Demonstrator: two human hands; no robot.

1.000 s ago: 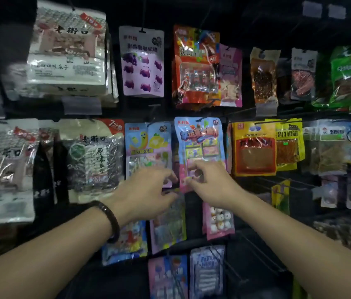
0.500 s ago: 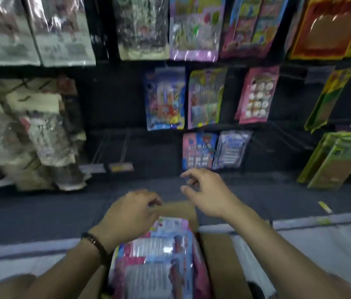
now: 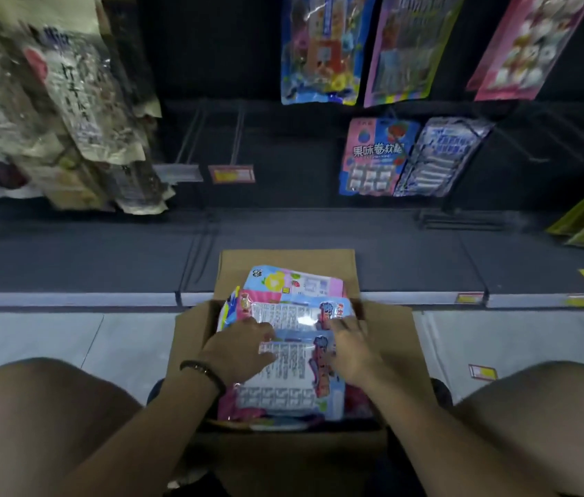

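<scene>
In the open brown cardboard box (image 3: 285, 260) on the floor between the person's knees, the top glossy blue-and-pink plastic sweet packet with a white printed panel (image 3: 294, 371) lies face down. Its long axis runs from 12 to 6 o'clock. The left hand (image 3: 242, 349) sits at the packet's 9 o'clock edge, fingers bent over it and apparently pinching its upper corner. The right hand (image 3: 353, 347) lies at the 3 o'clock edge. It is too blurred to tell whether it is grasping. Both hands are equally near, one on each long side. A lift would probably go straight up towards the bare wire hooks (image 3: 236, 138) at 12 o'clock on the black display rack.
</scene>
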